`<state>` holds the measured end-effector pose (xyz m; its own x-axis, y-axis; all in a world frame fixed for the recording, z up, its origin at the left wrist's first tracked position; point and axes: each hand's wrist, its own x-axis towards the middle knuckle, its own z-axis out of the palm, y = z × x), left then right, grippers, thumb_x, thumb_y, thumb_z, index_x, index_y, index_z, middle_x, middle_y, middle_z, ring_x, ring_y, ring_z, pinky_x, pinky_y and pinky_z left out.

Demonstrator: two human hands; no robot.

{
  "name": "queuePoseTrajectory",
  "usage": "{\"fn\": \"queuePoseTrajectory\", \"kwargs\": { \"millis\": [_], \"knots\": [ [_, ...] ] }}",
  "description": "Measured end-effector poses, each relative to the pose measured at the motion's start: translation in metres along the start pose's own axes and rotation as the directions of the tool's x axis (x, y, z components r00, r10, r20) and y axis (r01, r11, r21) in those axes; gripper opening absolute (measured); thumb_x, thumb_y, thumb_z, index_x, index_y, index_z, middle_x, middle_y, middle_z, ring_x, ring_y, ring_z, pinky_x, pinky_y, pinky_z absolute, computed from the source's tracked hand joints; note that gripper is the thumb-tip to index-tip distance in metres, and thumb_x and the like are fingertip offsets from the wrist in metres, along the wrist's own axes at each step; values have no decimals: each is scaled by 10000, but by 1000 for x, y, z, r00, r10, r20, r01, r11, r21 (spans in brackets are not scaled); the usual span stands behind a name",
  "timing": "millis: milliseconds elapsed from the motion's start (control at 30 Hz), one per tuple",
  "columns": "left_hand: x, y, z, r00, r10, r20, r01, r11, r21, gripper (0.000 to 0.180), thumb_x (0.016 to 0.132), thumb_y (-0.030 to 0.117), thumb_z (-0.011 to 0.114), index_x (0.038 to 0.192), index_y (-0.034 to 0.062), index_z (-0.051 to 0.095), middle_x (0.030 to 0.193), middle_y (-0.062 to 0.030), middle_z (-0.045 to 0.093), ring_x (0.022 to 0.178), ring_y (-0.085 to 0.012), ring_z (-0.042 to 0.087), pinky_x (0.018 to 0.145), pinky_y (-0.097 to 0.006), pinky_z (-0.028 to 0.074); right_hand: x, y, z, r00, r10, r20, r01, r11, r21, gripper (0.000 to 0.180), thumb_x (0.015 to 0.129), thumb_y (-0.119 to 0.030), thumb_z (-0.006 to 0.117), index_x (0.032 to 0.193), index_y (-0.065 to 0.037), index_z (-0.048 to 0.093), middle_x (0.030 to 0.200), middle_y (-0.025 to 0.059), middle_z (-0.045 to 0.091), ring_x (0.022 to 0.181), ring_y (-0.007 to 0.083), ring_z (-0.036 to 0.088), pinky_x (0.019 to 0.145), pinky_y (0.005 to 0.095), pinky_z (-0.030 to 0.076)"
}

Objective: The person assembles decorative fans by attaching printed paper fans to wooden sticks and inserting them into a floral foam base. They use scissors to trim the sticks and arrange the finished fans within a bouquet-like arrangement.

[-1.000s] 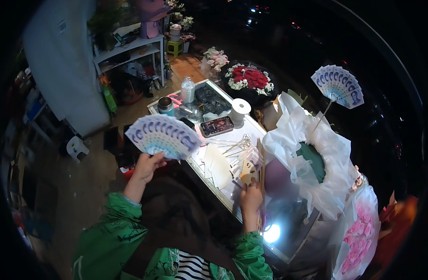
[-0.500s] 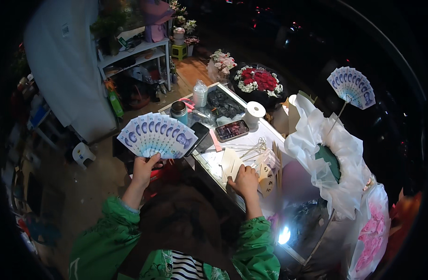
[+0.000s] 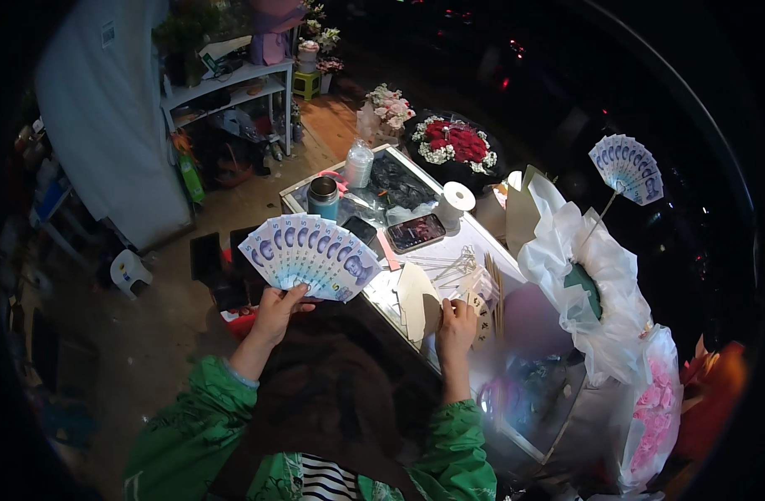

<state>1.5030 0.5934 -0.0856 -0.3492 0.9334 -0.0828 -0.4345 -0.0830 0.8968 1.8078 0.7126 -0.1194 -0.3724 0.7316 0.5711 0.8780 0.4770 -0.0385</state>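
Observation:
My left hand pinches a spread fan of bluish-purple banknotes at its lower middle, thumb in front. The fan is held up before the table's left edge. Low over the white tabletop, my right hand has its fingers drawn together; what they pinch, if anything, is too small to make out. Beside those fingers lie cream paper pieces and a pale card with dark characters. Thin sticks lie just past the hand.
On the table are a phone, a white spool, an uncapped flask and stacked plastic cups. At right stands a white-wrapped bouquet with a second banknote fan on a stick. Red roses sit behind.
The banknote fan in my left hand has moved right and slightly down, tilting clockwise. My right hand has shifted a little right, off the cream paper, and its fingers have drawn together.

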Motion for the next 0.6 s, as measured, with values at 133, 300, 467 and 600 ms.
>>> {"fn": "queuePoseTrajectory", "kwargs": {
  "millis": [133,300,467,600],
  "knots": [
    [2,-2,3,1000,-1,2,1,1000,22,251,875,133,575,1088,2,547,979,-86,629,830,-177,635,663,-272,527,-5,-2,6,994,-106,-25,105,993,-62,151,726,-97,550,873,-69,572,823,62,530,762,231,507,651,341,413],
    [1,-4,-2,999,-5,-32,7,999,53,242,874,139,570,1071,-2,555,971,-88,634,821,-174,635,658,-268,525,-14,-13,15,994,-113,-2,113,992,55,67,739,-105,562,796,-78,538,771,57,503,734,227,506,623,340,417],
    [0,-5,-4,997,-15,-75,18,999,38,249,885,147,567,1076,-12,561,986,-95,634,827,-176,640,664,-256,522,-3,-12,-21,983,12,-181,-9,1000,19,204,766,-88,602,969,-66,620,841,81,558,727,258,519,615,358,416],
    [4,-13,9,1000,8,6,-8,1000,-15,251,886,142,566,1086,-10,560,1001,-87,627,847,-164,627,681,-257,525,-2,-25,-53,771,618,-156,-240,508,827,101,869,-66,571,947,-2,571,790,41,560,636,115,521,549,208,399]
  ]
}}
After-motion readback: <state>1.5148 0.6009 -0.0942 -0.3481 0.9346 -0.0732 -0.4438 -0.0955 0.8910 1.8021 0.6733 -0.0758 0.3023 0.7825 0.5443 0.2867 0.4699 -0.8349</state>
